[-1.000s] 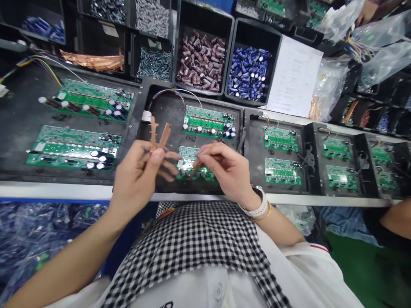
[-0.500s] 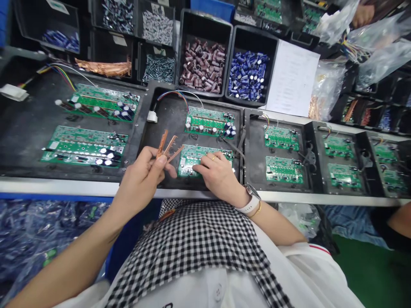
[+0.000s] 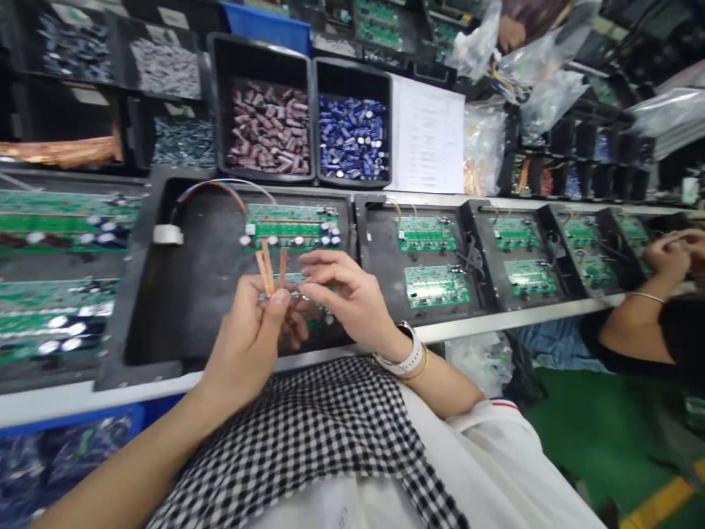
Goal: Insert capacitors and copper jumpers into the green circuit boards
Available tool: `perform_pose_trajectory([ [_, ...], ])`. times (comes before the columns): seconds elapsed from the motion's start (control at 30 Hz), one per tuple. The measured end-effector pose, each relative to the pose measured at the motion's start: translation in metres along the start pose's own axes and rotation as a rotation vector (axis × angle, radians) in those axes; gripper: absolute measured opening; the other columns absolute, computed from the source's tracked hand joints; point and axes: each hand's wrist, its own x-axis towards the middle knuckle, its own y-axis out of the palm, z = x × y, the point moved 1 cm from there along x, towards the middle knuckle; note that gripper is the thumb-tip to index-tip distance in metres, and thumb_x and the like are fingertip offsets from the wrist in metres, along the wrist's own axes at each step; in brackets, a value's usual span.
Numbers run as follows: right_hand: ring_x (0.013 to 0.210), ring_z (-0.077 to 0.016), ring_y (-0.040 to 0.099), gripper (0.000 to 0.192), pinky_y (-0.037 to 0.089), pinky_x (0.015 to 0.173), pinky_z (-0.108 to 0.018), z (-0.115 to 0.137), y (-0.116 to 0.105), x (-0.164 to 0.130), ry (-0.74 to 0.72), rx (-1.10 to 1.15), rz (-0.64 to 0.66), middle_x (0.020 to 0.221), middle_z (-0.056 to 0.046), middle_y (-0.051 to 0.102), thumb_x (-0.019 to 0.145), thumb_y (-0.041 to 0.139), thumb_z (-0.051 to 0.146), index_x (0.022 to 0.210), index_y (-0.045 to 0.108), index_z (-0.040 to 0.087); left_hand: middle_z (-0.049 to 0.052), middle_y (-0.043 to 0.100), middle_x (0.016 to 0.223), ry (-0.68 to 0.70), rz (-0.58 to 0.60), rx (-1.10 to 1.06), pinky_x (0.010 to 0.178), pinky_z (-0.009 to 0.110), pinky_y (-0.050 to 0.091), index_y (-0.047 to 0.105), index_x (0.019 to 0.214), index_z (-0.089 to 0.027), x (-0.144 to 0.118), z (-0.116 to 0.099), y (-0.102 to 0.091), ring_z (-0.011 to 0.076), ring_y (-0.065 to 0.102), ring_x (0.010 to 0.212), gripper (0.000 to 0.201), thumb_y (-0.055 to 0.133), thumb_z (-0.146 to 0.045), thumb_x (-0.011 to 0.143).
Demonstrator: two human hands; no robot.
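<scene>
So the left hand (image 3: 247, 338), a bit left of mid-frame, has a few copper strips (image 3: 267, 270) pinched, ends poking up past the thumb. Right hand (image 3: 352, 301) is around the middle of the frame, just right of the strips, fingers loosely bent toward them; can't tell if it's gripping anything. A green circuit board (image 3: 286, 229) sits just above, in a black tray (image 3: 176, 301).

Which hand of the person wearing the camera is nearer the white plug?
Left. The left hand, holding copper strips, is to the right of and lower in view than the white plug; the right hand is farther right, beyond the left hand.
</scene>
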Motion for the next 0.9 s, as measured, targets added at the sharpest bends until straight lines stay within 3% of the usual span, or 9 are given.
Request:
perform_pose_trajectory([
  [0.1, 0.097, -0.0140, 0.069, 0.014, 0.057, 0.086, -0.033, 0.000, -0.053, -0.002, 0.084, 0.109, -0.115, 0.110, -0.005, 0.068, 0.097, 0.055, 0.032, 0.090, 0.060, 0.021, 0.004, 0.071, 0.095, 0.084, 0.020, -0.107, 0.072, 0.033, 0.060, 0.039, 0.100, -0.023, 0.022, -0.018, 0.037, 0.0188, 0.071, 0.081, 0.027, 0.050, -0.047, 0.097],
  [0.2, 0.088, -0.0143, 0.068, 0.011, 0.054, 0.082, -0.034, -0.013, -0.134, 0.004, 0.049, -0.252, -0.212, 0.098, -0.002, 0.068, 0.097, 0.055, 0.030, 0.098, 0.064, 0.024, 0.005, 0.072, 0.097, 0.086, 0.021, -0.119, 0.063, 0.031, 0.059, 0.043, 0.106, -0.023, 0.043, -0.029, 0.063, 0.0189, 0.072, 0.074, 0.026, 0.047, -0.048, 0.098],
  [0.3, 0.094, -0.0187, 0.060, 0.018, 0.047, 0.083, -0.036, -0.045, -0.210, 0.024, -0.021, -0.863, -0.020, 0.101, -0.006, 0.065, 0.096, 0.054, 0.023, 0.099, 0.072, 0.024, -0.001, 0.067, 0.080, 0.054, 0.085, 0.048, 0.048, 0.023, 0.047, 0.049, 0.114, -0.024, 0.061, -0.032, 0.083, 0.0127, 0.060, 0.052, 0.032, 0.044, -0.052, 0.098],
  [0.37, 0.092, -0.0204, 0.057, 0.022, 0.042, 0.081, -0.037, -0.070, -0.241, 0.040, -0.043, -1.111, 0.150, 0.096, -0.006, 0.066, 0.097, 0.052, 0.020, 0.099, 0.073, 0.024, -0.004, 0.058, 0.069, 0.063, 0.108, 0.204, 0.050, 0.023, 0.042, 0.054, 0.114, -0.024, 0.069, -0.031, 0.095, 0.0113, 0.052, 0.052, 0.034, 0.039, -0.051, 0.100],
  [0.43, 0.093, -0.0216, 0.055, 0.023, 0.038, 0.081, -0.037, -0.090, -0.255, 0.053, -0.071, -1.239, 0.274, 0.093, -0.005, 0.066, 0.098, 0.050, 0.019, 0.100, 0.073, 0.024, -0.005, 0.053, 0.065, 0.049, 0.116, 0.315, 0.056, 0.024, 0.040, 0.055, 0.111, -0.024, 0.075, -0.030, 0.106, 0.0121, 0.051, 0.056, 0.035, 0.034, -0.051, 0.102],
  [0.57, 0.094, -0.0219, 0.052, 0.025, 0.036, 0.083, -0.038, -0.111, -0.257, 0.065, -0.130, -1.286, 0.387, 0.090, -0.004, 0.066, 0.098, 0.048, 0.018, 0.099, 0.072, 0.026, -0.005, 0.054, 0.066, -0.051, 0.127, 0.362, 0.059, 0.026, 0.040, 0.048, 0.101, -0.023, 0.084, -0.029, 0.121, 0.0138, 0.053, 0.061, 0.036, 0.029, -0.053, 0.102],
  [0.77, 0.093, -0.0227, 0.053, 0.023, 0.040, 0.084, -0.040, -0.120, -0.266, 0.065, -0.105, -1.217, 0.392, 0.090, -0.005, 0.066, 0.096, 0.053, 0.017, 0.095, 0.074, 0.026, -0.006, 0.055, 0.065, -0.117, 0.130, 0.370, 0.061, 0.028, 0.040, 0.041, 0.096, -0.023, 0.092, -0.027, 0.130, 0.0143, 0.052, 0.060, 0.030, 0.030, -0.050, 0.102],
  [0.83, 0.098, -0.0243, 0.055, 0.022, 0.041, 0.088, -0.044, -0.113, -0.265, 0.063, -0.061, -1.158, 0.347, 0.096, -0.006, 0.066, 0.094, 0.056, 0.015, 0.092, 0.076, 0.025, -0.005, 0.056, 0.068, -0.094, 0.120, 0.373, 0.063, 0.028, 0.041, 0.041, 0.094, -0.023, 0.094, -0.027, 0.133, 0.0143, 0.052, 0.063, 0.028, 0.031, -0.048, 0.102],
  [0.9, 0.101, -0.0235, 0.057, 0.018, 0.045, 0.091, -0.045, -0.098, -0.257, 0.057, -0.007, -0.956, 0.298, 0.103, -0.006, 0.066, 0.092, 0.061, 0.015, 0.096, 0.075, 0.025, -0.004, 0.057, 0.070, -0.066, 0.103, 0.360, 0.062, 0.028, 0.040, 0.041, 0.093, -0.022, 0.093, -0.026, 0.137, 0.0140, 0.052, 0.063, 0.028, 0.031, -0.047, 0.103],
])
